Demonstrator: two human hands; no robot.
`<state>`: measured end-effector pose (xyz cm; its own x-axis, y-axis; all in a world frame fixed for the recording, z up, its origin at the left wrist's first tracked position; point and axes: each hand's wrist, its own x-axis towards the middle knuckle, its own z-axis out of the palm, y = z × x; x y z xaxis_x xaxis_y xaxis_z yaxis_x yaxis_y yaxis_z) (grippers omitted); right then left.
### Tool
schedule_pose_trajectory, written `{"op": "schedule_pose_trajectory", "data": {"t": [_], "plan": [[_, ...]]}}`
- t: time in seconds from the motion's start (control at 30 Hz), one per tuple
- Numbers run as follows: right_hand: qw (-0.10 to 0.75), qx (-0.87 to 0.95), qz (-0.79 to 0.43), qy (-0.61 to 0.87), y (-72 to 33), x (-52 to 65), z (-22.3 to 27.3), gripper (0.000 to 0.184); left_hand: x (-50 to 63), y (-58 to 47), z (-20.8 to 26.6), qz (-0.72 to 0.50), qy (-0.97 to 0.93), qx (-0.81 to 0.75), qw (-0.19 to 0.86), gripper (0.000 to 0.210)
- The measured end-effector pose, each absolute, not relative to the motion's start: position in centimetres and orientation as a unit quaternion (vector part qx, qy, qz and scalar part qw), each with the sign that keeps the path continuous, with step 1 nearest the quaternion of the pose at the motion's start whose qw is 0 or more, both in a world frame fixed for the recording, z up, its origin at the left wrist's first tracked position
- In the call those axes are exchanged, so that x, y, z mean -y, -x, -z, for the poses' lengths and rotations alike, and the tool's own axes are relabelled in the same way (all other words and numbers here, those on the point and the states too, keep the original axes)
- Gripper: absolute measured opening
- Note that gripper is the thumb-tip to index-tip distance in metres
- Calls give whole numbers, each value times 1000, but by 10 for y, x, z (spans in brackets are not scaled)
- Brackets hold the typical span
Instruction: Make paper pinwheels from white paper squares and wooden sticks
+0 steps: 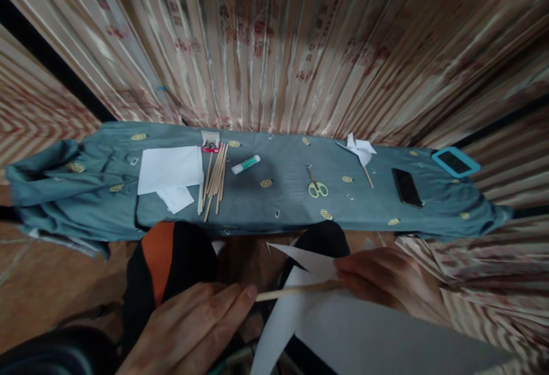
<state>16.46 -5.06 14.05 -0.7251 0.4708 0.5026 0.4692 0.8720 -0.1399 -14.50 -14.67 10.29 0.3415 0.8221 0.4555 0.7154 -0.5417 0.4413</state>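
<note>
My left hand (197, 320) is closed around one end of a thin wooden stick (289, 292). The stick runs across to my right hand (384, 278), whose fingers are pinched on its far end together with white paper. That white paper (355, 323) is large, with pointed, cut flaps spreading left and downward beneath the stick. How paper and stick meet is hidden by my right fingers. Both hands are above my lap, in front of the bench's near edge.
On the green cloth (283, 209) lie white sheets (169, 166), several wooden sticks (218, 178), an open box of small metal pieces (210, 145), a glue stick (246, 164), scissors (317, 188), a paper pinwheel (361, 151), a phone (406, 187) and a blue-framed device (455, 161). Curtains (274, 49) hang behind.
</note>
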Motion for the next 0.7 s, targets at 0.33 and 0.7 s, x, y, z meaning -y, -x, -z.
{"op": "schedule_pose_trajectory", "data": {"t": [0.33, 0.7], "plan": [[327, 894, -27, 306, -116, 9, -133, 30, 98, 113, -70, -470, -646, -513, 314, 21], [397, 846, -57, 351, -82, -53, -113, 41, 57, 98, -45, -563, -239, -522, 595, 31]]}}
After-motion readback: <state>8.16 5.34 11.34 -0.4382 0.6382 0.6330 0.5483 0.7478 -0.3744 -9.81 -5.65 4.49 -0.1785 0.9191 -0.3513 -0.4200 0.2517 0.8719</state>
